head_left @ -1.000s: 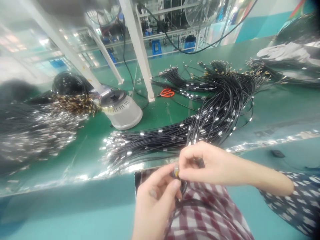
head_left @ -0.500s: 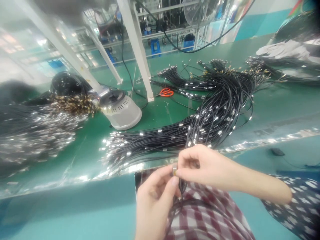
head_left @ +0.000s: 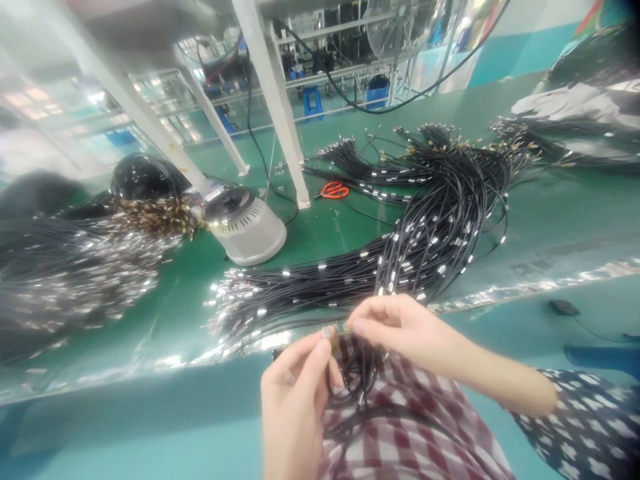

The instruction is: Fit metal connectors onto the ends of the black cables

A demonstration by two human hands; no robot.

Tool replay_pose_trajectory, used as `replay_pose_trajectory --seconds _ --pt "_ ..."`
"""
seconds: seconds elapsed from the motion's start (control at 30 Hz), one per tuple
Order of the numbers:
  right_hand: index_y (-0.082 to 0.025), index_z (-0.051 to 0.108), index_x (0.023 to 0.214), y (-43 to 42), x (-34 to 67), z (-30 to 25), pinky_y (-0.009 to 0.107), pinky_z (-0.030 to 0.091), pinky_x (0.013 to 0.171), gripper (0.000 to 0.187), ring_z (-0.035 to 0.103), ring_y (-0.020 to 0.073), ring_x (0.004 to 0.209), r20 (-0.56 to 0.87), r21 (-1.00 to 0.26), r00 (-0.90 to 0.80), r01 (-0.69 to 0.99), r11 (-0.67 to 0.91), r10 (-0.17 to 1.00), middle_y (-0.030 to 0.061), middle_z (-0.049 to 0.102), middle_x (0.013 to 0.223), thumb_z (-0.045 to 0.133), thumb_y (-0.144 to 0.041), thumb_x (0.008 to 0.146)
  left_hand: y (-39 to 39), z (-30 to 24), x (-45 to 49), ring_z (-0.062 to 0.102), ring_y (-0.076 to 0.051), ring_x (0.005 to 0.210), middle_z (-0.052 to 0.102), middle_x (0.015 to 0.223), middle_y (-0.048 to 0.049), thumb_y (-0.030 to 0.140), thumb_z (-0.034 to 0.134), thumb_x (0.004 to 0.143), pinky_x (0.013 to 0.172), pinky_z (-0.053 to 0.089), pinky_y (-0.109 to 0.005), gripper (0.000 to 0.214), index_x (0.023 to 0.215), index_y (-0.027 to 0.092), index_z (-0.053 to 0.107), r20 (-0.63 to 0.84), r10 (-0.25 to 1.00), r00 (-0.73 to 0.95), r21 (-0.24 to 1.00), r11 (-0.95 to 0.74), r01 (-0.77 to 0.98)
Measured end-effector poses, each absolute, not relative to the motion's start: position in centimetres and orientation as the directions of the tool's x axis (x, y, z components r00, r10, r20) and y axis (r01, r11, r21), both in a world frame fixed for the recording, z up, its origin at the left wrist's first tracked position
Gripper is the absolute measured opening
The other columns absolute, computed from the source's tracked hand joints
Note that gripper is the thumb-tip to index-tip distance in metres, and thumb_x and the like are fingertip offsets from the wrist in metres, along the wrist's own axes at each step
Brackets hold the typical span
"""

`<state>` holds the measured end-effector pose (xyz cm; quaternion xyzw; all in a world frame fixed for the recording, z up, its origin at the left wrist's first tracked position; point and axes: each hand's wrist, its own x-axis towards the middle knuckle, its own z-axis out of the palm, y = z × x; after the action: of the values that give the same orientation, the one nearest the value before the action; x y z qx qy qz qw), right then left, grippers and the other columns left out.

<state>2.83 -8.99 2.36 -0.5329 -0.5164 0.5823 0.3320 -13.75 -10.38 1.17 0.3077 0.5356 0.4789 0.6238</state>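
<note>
My left hand (head_left: 303, 380) is closed, thumb and forefinger pinching a small silvery connector (head_left: 327, 332). Just to its right, my right hand (head_left: 400, 323) has its thumb and forefinger pressed together on something too small and blurred to make out. A narrow gap separates the two sets of fingertips. Black cables (head_left: 363, 373) hang in loops beneath the hands, over the red-and-white checked cloth (head_left: 415, 433) on my lap. Beyond the hands, a large bundle of black cables (head_left: 320, 277) with white tags and silvery ends lies along the table edge.
On the green table (head_left: 320, 227) are orange-handled scissors (head_left: 335, 191) and a grey-white machine base (head_left: 253, 233). A white post (head_left: 275, 100) rises behind. More cable bundles (head_left: 100, 260) lie at the left; another bundle (head_left: 370, 167) lies farther back. White cloth (head_left: 565, 100) sits far right.
My hands have drawn slightly apart, the left moving left with the connector. More of the hanging cables now shows between them. The view has shifted slightly.
</note>
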Motion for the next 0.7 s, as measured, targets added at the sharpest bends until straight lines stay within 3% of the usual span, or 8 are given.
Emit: replay_pose_trajectory --seconds 0.13,0.33,0.5,0.7 --pt "-0.013 0.067 0.083 -9.5 1.9 2.3 0.024 0.041 0.059 0.029 0.05 0.0117 0.063 -0.246 -0.968 -0.22 0.103 -0.228 0.944 0.0021 0.063 0.073 0.066 -0.042 0.081 -10.5 1.1 -13.7 0.041 -0.005 0.045 0.053 0.046 0.0023 0.028 0.078 0.072 0.041 0.028 -0.012 0.018 0.084 0.014 0.075 -0.375 0.927 -0.025 0.893 0.354 -0.279" --pt "-0.017 0.068 0.078 -10.0 0.8 2.9 0.019 0.035 0.049 0.015 0.046 0.0086 0.053 -0.253 -0.957 -0.124 0.181 -0.229 0.959 -0.0029 0.061 0.062 0.072 -0.03 0.073 -10.4 0.9 -13.7 0.046 -0.006 0.048 0.057 0.049 0.0013 0.034 0.083 0.066 0.047 0.038 -0.013 0.025 0.082 0.015 0.075 -0.399 0.916 -0.038 0.878 0.37 -0.304" --pt "-0.015 0.066 0.071 -10.0 0.6 2.8 0.019 0.038 0.052 0.015 0.048 0.0086 0.056 -0.151 -0.97 -0.066 0.203 -0.135 0.986 -0.0013 0.062 0.065 0.062 -0.026 0.081 -10.5 1.0 -13.8 0.041 -0.005 0.047 0.054 0.048 0.0019 0.031 0.081 0.069 0.044 0.031 -0.011 0.024 0.084 0.014 0.074 -0.372 0.927 -0.052 0.902 0.347 -0.259" --pt "-0.014 0.065 0.072 -9.9 0.9 2.6 0.02 0.038 0.053 0.018 0.047 0.0092 0.058 -0.141 -0.978 -0.088 0.17 -0.124 0.986 -0.0007 0.062 0.066 0.059 -0.025 0.085 -10.6 0.9 -13.8 0.04 -0.006 0.047 0.054 0.054 0.0035 0.033 0.076 0.074 0.042 0.028 -0.011 0.028 0.096 0.017 0.066 -0.359 0.933 0.019 0.906 0.353 -0.236"
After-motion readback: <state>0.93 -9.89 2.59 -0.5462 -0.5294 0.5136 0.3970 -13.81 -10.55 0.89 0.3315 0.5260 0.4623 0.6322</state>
